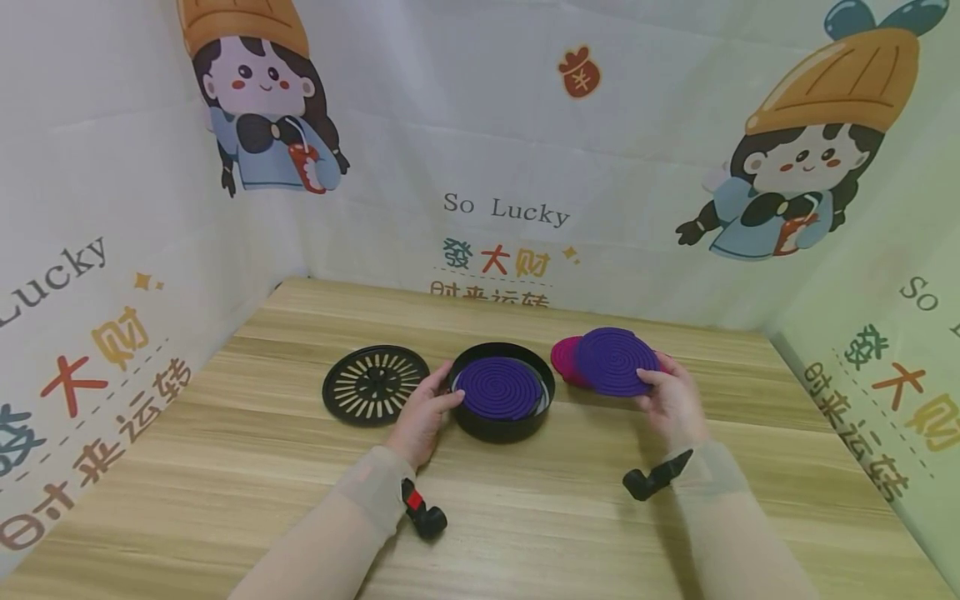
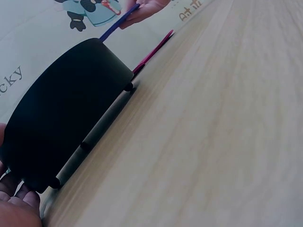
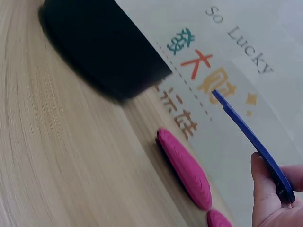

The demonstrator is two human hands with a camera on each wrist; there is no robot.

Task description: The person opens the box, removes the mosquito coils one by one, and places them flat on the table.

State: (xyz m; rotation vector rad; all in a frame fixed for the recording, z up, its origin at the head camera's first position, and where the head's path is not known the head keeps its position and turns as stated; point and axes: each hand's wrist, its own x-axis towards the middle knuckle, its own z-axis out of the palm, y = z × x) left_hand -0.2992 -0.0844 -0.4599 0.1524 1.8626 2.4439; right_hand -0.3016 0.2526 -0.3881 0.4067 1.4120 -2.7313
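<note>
A round black mosquito coil box (image 1: 501, 431) sits mid-table with a purple mosquito coil (image 1: 497, 388) lying flat inside. My left hand (image 1: 420, 417) grips the box's left side, thumb at the rim and fingers low on the wall. Right of the box, my right hand (image 1: 675, 404) pinches a second purple mosquito coil (image 1: 611, 362) by its edge, thumb on top. In the right wrist view this coil (image 3: 251, 135) is seen edge-on, above the table. Behind it, partly hidden, pink mosquito coils (image 3: 184, 170) lie on the wood.
A black slotted lid (image 1: 375, 385) lies left of the box, close to my left hand. The wooden table (image 1: 525, 517) ends at a printed white cloth (image 1: 495, 125) behind and on both sides.
</note>
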